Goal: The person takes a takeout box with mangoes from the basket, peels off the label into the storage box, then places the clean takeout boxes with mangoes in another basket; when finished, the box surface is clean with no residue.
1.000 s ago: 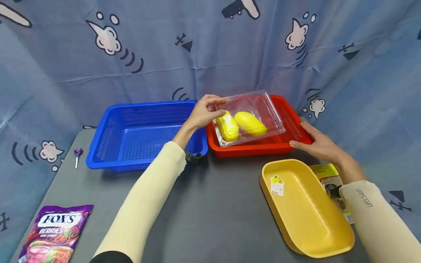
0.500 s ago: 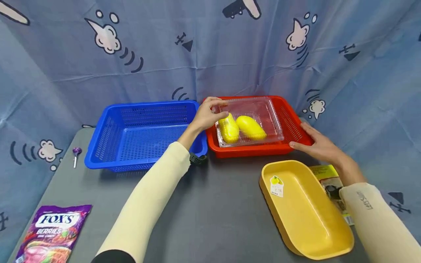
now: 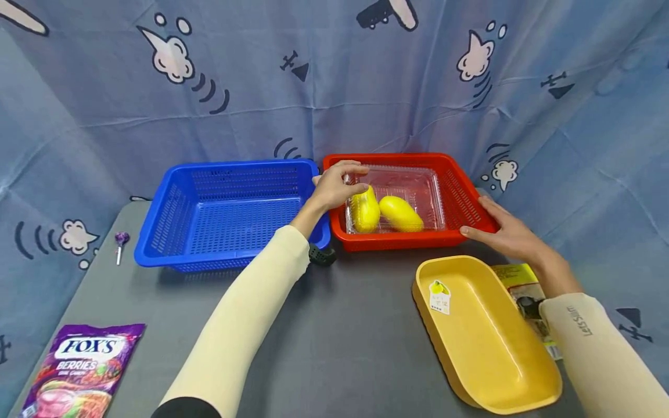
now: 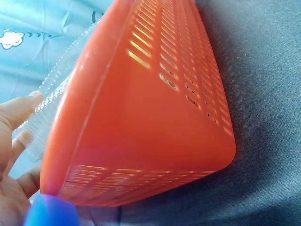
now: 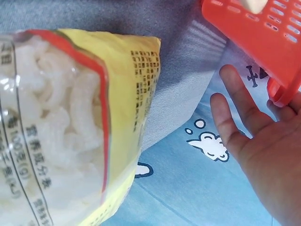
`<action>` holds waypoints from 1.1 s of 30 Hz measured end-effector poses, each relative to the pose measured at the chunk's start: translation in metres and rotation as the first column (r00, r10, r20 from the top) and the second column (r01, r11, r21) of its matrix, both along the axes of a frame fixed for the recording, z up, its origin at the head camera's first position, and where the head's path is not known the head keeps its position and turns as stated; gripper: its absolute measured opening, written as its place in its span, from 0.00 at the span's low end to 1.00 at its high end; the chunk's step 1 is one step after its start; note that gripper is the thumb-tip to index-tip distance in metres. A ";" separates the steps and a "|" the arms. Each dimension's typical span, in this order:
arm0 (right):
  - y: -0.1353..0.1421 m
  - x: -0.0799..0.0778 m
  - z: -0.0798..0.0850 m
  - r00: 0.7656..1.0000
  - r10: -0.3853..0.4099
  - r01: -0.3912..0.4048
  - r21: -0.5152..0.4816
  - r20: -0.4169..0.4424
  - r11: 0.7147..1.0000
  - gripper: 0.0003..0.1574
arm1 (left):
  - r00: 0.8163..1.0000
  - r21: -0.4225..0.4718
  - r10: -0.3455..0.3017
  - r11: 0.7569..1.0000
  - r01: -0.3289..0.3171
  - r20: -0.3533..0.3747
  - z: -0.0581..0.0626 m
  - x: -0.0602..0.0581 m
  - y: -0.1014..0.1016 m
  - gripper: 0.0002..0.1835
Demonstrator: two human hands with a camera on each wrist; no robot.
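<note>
A clear plastic box [image 3: 407,174] with two yellow mango-shaped fruits [image 3: 399,213] sits inside the red basket [image 3: 460,191]. At the box's left end, my left hand [image 3: 334,184] holds its edge between thumb and fingers. The left wrist view shows those fingers [image 4: 21,110] at the clear plastic [image 4: 51,101], just over the basket rim. My right hand [image 3: 507,229] rests against the basket's right front corner, thumb on the front side. In the right wrist view, its outer fingers [image 5: 242,101] are straight and spread, while other fingers are partly hidden by the rim.
A blue basket [image 3: 235,252] stands left of the red one. In front is a yellow tray [image 3: 486,337], with a yellow bag of pale curved pieces [image 5: 61,103] beside it under my right forearm. A lollipop [image 3: 121,239] and a purple candy bag [image 3: 83,371] lie left.
My left hand has lowered the clear box from a tilt above the red basket until it sits level inside. The right hand has stayed at the basket's corner.
</note>
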State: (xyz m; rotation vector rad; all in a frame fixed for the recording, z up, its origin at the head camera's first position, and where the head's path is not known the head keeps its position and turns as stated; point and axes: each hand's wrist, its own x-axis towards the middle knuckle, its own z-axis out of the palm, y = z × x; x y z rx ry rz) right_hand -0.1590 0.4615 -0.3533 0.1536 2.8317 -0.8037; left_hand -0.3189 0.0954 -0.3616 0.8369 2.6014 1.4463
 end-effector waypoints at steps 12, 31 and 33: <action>0.000 0.001 -0.001 1.000 0.010 -0.011 -0.019 -0.021 1.000 0.67 | 0.997 -0.095 0.042 0.994 -0.048 -0.065 0.000 0.003 0.000 0.21; 0.000 0.002 0.000 0.999 0.016 -0.017 -0.027 -0.031 0.999 0.67 | 0.997 -0.215 -0.017 0.977 0.001 -0.070 -0.001 0.005 0.000 0.22; 0.000 0.002 0.000 0.999 0.016 -0.017 -0.027 -0.029 0.999 0.67 | 0.997 -0.228 -0.013 0.974 -0.005 -0.077 -0.001 0.006 0.000 0.22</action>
